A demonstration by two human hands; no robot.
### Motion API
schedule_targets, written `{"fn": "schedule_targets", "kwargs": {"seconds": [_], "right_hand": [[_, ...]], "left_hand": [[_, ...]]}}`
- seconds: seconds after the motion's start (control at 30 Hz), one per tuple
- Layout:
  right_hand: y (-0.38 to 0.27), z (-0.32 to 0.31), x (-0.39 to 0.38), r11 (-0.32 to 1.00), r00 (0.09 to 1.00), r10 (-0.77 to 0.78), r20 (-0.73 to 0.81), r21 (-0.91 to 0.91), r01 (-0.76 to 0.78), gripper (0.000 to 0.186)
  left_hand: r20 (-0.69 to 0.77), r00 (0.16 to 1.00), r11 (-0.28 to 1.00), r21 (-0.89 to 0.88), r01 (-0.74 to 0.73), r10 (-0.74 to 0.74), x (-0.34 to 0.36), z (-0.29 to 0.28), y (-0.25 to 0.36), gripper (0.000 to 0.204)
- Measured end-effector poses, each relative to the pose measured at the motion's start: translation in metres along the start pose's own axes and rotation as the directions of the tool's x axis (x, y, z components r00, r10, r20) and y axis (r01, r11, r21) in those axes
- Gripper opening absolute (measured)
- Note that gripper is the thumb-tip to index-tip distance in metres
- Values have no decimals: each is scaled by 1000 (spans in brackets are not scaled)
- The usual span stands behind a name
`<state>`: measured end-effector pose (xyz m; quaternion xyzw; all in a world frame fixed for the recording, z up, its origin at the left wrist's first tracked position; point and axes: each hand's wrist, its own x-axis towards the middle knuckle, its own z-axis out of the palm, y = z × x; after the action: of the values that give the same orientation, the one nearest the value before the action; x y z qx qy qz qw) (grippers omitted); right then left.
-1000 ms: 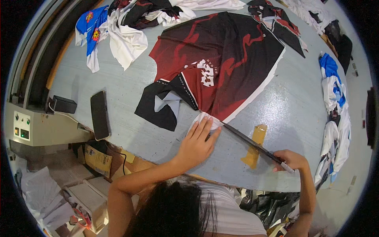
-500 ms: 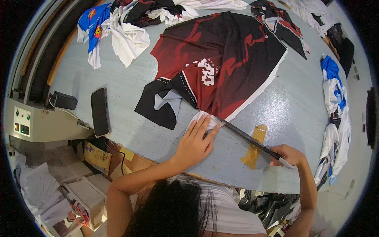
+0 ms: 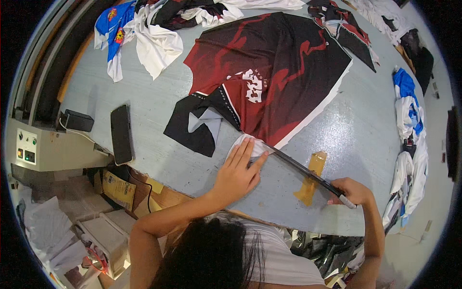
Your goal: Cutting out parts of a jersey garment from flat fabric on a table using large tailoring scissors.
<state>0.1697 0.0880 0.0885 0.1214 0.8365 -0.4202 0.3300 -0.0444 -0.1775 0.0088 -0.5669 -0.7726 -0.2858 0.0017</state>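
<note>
My left hand (image 3: 236,169) lies with fingers stretched out, pressing on a small white piece of cloth (image 3: 256,148). That cloth sits at the lower tip of a black and red printed garment panel (image 3: 269,62) spread over the table. In my right hand (image 3: 352,190) is a long, thin dark tool (image 3: 303,168) with a light grey wrapped end. Its far end meets the edge of the white cloth near my left fingertips; whether it has one blade or two cannot be made out. A black collar-shaped piece (image 3: 190,127) lies left of the panel, joined to its trim.
A phone (image 3: 121,135) and a black box with a cable (image 3: 78,121) lie at the left, by a machine with switches (image 3: 29,150). Brown tape (image 3: 313,178) is stuck on the table (image 3: 183,176). Garment heaps (image 3: 156,45) line the far edge; more cloth (image 3: 406,139) hangs at the right.
The tool's handle end and my right hand have shifted very slightly. My left hand stays in place on the white cloth.
</note>
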Motion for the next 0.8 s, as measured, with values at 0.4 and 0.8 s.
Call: {"fn": "schedule_targets", "kwargs": {"seconds": [0.4,0.8], "right_hand": [[-4,2,-2,999,999,36,26,18,-36,41],[-9,10,-2,1000,1000,-23,6,21,23,39]], "left_hand": [[-24,1000,1000,-3,-1,1,-5,1,0,48],[-33,999,1000,-1,-1,1,-7,-1,2,48]]}}
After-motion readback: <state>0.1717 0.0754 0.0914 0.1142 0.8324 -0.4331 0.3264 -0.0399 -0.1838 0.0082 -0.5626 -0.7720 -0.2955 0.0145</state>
